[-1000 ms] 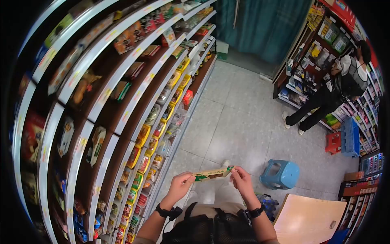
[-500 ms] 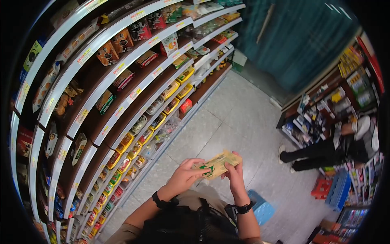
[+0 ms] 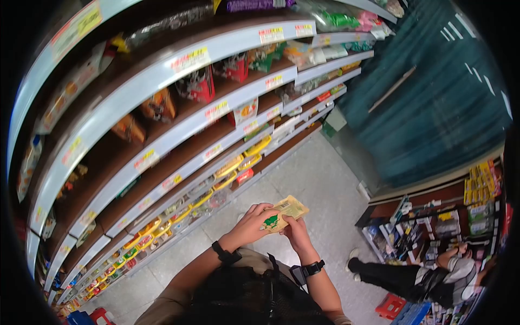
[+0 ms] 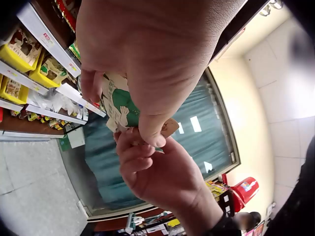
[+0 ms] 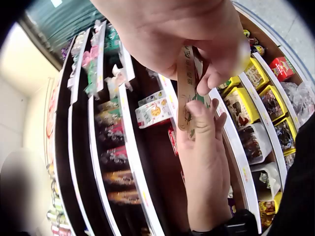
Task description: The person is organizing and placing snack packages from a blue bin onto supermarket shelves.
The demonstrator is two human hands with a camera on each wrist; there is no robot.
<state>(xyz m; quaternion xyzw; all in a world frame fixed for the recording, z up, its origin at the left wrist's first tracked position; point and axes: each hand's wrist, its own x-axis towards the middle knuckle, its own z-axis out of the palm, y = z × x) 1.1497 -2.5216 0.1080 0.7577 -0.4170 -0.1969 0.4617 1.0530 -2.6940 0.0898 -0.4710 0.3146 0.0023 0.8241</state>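
- on the left, stocked shelves [image 3: 179, 116] curve away.
- left hand [image 3: 250, 223] pinches the snack packet [image 3: 286, 210] by its green-printed end, fingers curled round it.
- packet's up between both hands, above the floor [image 3: 319, 179], long axis slanting up to the right.
- right hand [image 3: 293, 232] pinches its lower edge from beneath.

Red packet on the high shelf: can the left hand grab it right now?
Probably not yet. The left hand and right hand both pinch a flat tan packet with green print, and the red packet sits on a shelf above them.
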